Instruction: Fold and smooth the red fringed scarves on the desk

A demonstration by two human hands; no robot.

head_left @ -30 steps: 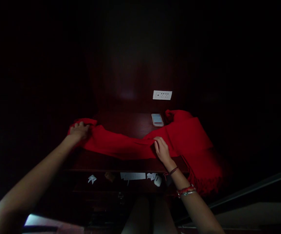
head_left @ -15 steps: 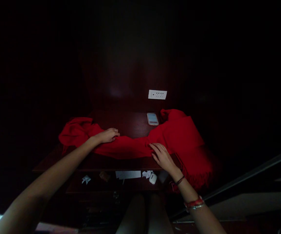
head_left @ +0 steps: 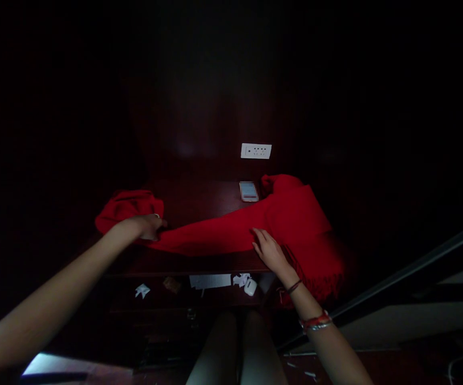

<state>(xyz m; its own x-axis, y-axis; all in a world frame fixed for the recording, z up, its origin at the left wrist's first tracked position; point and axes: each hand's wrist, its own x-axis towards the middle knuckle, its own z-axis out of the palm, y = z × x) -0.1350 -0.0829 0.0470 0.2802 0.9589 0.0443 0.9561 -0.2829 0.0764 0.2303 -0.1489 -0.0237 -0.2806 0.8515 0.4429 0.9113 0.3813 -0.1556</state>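
A long red scarf (head_left: 231, 232) lies spread across a dark wooden desk (head_left: 199, 200), its fringed right end hanging over the desk's right edge. My left hand (head_left: 147, 226) rests on the scarf near its bunched left end, fingers curled on the cloth. My right hand (head_left: 267, 248) lies on the scarf near the middle right, fingers stretched flat and pressing the fabric down. Red bracelets circle my right wrist.
A phone (head_left: 248, 191) lies at the back of the desk beside the scarf. A white wall socket (head_left: 256, 151) sits above it. Crumpled papers (head_left: 209, 280) and a small white object (head_left: 250, 287) lie on a lower shelf. My legs show below. The surroundings are very dark.
My left hand slid right along the scarf, then back left toward the bunched end. The scarf's middle is now pulled straighter. My right hand stayed pressed on the cloth.
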